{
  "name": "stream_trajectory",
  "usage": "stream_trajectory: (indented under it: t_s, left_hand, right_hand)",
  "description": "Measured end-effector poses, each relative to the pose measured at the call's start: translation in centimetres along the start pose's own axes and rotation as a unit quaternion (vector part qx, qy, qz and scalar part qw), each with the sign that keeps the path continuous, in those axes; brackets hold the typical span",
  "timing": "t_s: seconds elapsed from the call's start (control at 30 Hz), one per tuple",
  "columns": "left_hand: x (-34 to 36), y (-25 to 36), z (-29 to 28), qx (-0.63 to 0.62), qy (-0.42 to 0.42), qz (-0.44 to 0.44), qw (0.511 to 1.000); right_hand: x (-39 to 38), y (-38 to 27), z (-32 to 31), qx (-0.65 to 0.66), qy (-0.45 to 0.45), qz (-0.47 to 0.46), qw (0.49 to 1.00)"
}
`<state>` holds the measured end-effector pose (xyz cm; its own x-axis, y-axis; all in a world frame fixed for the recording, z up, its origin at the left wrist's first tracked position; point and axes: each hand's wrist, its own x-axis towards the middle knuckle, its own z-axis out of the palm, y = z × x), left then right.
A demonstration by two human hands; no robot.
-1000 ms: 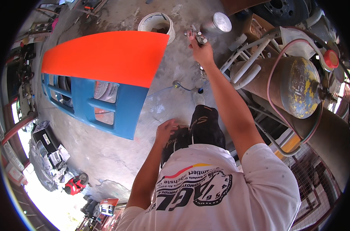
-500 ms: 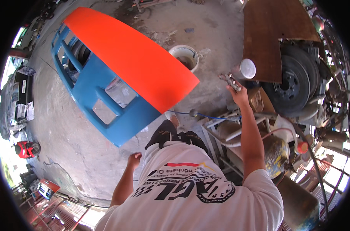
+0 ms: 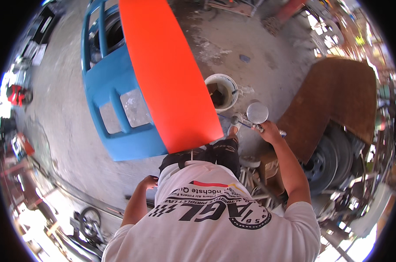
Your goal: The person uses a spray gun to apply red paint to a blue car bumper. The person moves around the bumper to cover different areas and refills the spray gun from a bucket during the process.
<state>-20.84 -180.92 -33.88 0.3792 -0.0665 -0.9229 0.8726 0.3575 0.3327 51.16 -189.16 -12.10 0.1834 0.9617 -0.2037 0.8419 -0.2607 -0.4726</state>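
My right hand (image 3: 270, 132) is closed round the handle of a spray gun (image 3: 258, 127) with a round cup (image 3: 257, 112) on top. The gun is held a short way off the near right end of a large vehicle body panel (image 3: 120, 78). Blue frame openings mark the panel's left side, and a smooth, curved orange face (image 3: 174, 74) covers its right side. By my left hip hangs my left hand (image 3: 150, 181), fingers curled in, with nothing seen in it and apart from the panel.
A white bucket (image 3: 234, 94) with blocks in it stands on the concrete right of the panel. Further right, a brown sheet (image 3: 337, 91) leans by large wheels (image 3: 322, 159). A tyre (image 3: 113, 32) shows through the panel's openings. A bicycle wheel (image 3: 91, 222) is behind on the left.
My body and view have turned to the right, so the panel now points straight ahead. The spray gun has come nearer to the panel's end and to my body.
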Motion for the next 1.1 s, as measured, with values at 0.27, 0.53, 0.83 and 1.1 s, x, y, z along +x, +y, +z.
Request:
stream_trajectory:
  t_s: [0.27,0.53,0.83,1.1]
  left_hand:
    - [2.5,18.2,20.2,-0.362,0.228,-0.15,0.891]
    - [6.0,35.8,33.0,-0.39,0.336,-0.079,0.854]
    - [14.6,42.1,42.5,-0.41,0.392,-0.028,0.823]
    - [17.8,41.8,47.5,-0.496,0.41,-0.023,0.765]
  right_hand:
    - [15.9,8.6,-1.2,0.193,-0.033,-0.11,0.975]
    - [19.3,6.8,-0.9,0.2,-0.152,-0.183,0.95]
    - [12.5,3.4,-0.6,0.206,-0.276,-0.31,0.886]
    - [8.3,4.3,-1.3,0.117,-0.374,-0.313,0.865]
